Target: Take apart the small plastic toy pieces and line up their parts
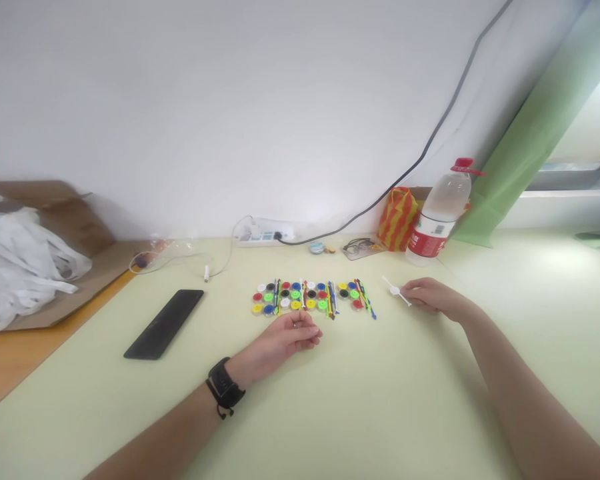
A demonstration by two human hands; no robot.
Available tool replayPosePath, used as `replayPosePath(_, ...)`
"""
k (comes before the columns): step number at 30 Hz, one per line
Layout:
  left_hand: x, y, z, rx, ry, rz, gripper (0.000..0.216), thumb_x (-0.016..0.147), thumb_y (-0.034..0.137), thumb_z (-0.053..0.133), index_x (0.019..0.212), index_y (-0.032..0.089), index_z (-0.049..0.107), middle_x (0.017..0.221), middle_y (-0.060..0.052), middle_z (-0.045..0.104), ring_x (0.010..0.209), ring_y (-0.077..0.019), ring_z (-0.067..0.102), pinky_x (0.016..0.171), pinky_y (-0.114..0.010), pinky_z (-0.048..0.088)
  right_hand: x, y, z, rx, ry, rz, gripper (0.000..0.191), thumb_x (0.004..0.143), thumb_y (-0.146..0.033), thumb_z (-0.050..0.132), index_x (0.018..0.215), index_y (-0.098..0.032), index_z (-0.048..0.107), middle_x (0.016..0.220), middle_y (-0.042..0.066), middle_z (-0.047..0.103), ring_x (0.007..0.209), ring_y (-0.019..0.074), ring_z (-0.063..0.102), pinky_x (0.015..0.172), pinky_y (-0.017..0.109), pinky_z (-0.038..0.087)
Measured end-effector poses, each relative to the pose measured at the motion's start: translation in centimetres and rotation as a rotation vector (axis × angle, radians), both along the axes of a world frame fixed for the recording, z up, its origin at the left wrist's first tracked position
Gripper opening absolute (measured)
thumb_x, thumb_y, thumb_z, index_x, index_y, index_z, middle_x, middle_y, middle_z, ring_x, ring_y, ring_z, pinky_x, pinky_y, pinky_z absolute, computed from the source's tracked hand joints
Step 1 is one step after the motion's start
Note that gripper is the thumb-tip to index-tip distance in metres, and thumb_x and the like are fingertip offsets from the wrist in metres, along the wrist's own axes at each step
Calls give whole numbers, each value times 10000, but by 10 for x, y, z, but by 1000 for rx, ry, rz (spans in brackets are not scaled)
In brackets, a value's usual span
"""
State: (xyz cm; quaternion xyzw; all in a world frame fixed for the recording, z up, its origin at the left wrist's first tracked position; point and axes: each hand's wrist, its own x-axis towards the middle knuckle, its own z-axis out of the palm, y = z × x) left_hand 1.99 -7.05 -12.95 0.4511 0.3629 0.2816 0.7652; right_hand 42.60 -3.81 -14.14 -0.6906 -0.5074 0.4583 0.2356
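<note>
At the right, my right hand [433, 298] is closed on a white spinner [395, 291], a small round disc with a thin strip sticking out on two sides, held just above the table. My left hand [293, 331] rests with fingers curled and thumb against them; whether anything is in it is hidden. Just beyond the left hand lie small round discs [285, 293] in white, black, red, blue, green and yellow, laid out in groups. Beside each group lies a bundle of thin coloured plastic strips [365, 298], some with arrow-like ends.
A black flat slab [165, 325] lies at the left, near a cardboard box [55, 200] with white strips. Along the wall are a power strip [267, 237], a small round tin [317, 247], a striped bag [397, 217] and a large bottle [437, 213]. A green curtain [535, 133] hangs right.
</note>
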Motion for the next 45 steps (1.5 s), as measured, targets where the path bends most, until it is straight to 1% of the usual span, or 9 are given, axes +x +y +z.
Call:
replayPosePath(6, 2, -1, 2, 10, 0, -6, 272, 812, 322, 853, 872, 164, 639, 979, -79, 727, 883, -152, 671, 860, -291, 498, 5, 1, -7, 69, -240, -57, 235, 806, -434, 687, 783, -199, 683, 654, -4, 594, 537, 117, 473, 506, 251, 303)
replayPosePath(11, 3, -3, 5, 21, 4, -16, 287, 797, 324, 863, 859, 163, 634, 953, -81, 722, 878, -159, 668, 857, -300, 494, -13, 2, -4, 458, -557, -173, 208, 855, -418, 606, 818, -225, 672, 651, 12, 639, 626, 188, 582, 586, 285, 387)
replayPosePath(13, 3, -3, 6, 25, 4, -22, 289, 797, 323, 863, 858, 163, 630, 945, -79, 718, 880, -160, 667, 858, -303, 492, -31, 0, 0, 595, -536, -97, 216, 897, -415, 561, 854, -231, 667, 616, -7, 616, 591, 177, 565, 593, 286, 390)
replayPosePath(15, 3, -3, 5, 28, 4, -24, 292, 798, 324, 862, 862, 163, 627, 941, -78, 716, 880, -160, 666, 861, -306, 490, -55, -4, 1, 633, -529, 41, 212, 914, -401, 548, 897, -236, 682, 615, -15, 612, 579, 171, 557, 587, 284, 385)
replayPosePath(18, 4, -3, 4, 24, 6, -18, 307, 787, 329, 869, 863, 164, 621, 934, -74, 713, 878, -160, 664, 867, -311, 489, -89, -10, -4, 635, -591, 139, 223, 942, -359, 519, 991, -247, 705, 630, -14, 635, 614, 183, 589, 596, 291, 380)
replayPosePath(22, 5, -3, 4, 31, 22, -15, 325, 773, 339, 877, 862, 168, 616, 917, -64, 708, 867, -161, 664, 864, -312, 488, -112, -10, -16, 588, -666, 160, 256, 979, -298, 477, 1069, -265, 714, 861, 11, 766, 776, 205, 673, 654, 309, 403)
replayPosePath(25, 5, -4, 5, 37, 22, -26, 322, 778, 344, 872, 867, 170, 617, 922, -65, 711, 874, -162, 663, 870, -315, 486, -112, -8, -20, 560, -704, 169, 281, 986, -267, 468, 1116, -273, 717, 1008, 16, 793, 882, 226, 697, 692, 323, 420)
replayPosePath(30, 5, -4, 6, 38, 33, -21, 325, 769, 350, 876, 855, 172, 619, 907, -63, 715, 864, -162, 662, 861, -311, 483, -108, -5, -22, 559, -703, 188, 304, 995, -249, 463, 1131, -285, 733, 1098, 18, 792, 958, 238, 709, 729, 326, 433)
replayPosePath(45, 7, -4, 7, 52, 62, -22, 321, 771, 344, 875, 852, 167, 619, 920, -67, 715, 869, -163, 661, 860, -312, 484, -108, 3, -28, 585, -753, 189, 270, 997, -243, 469, 1089, -270, 722, 1110, 14, 790, 944, 227, 701, 699, 310, 397)
